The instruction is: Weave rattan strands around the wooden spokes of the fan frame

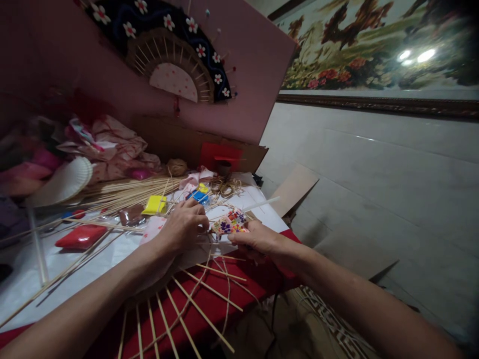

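My right hand (256,237) grips a glue gun (230,223) with a flower-patterned body. A translucent glue stick (262,203) slants up behind it, and the gun's tip points left toward my other hand. My left hand (184,222) has its fingers curled close to that tip; what they pinch is hidden. Below both hands, a fan frame of thin bamboo sticks (189,301) spreads toward me over the table edge. Twine (227,291) loops loosely across the sticks. Dotted pink cloth (152,230) shows beside my left wrist.
Bamboo sticks (123,192) lie piled behind. Red (81,236), yellow (154,205) and blue (198,198) packets sit on the white sheet. A twine ball (176,167) rests near the cardboard. A finished dark fan (175,50) is pinned to a pink board (254,60). Red cloth (290,237) covers the table edge.
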### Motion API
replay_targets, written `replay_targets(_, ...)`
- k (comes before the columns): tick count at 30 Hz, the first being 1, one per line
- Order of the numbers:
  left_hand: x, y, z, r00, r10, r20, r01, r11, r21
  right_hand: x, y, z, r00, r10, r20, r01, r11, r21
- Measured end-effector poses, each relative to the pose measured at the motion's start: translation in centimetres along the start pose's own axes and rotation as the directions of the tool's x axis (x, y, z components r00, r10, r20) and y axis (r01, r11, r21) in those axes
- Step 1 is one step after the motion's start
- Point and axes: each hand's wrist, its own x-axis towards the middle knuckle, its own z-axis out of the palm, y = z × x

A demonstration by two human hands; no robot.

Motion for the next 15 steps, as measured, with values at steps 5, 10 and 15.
replay_targets(5, 0.01, -0.17, 0.02, 1.000, 0.008, 0.004, -0.008, 1.000, -0.014, 0.36, 0.26, -0.06, 1.000, -0.009, -0.006, 0.009, 1.000, -0.009)
replay_targets(10, -0.06, -0.36, 0.25, 1.000, 0.022, 0.009, -0.022, 1.000, -0.004, 0.36, 0.25, -0.03, 1.000, -0.011, -0.007, 0.011, 1.000, -0.022)
replay_targets(15, -0.06, -0.34, 0.22, 1.000, 0.024, -0.003, -0.024, 1.000, -0.007, 0.45, 0.37, -0.07, 1.000, -0.016, 0.006, 0.016, 1.000, -0.024)
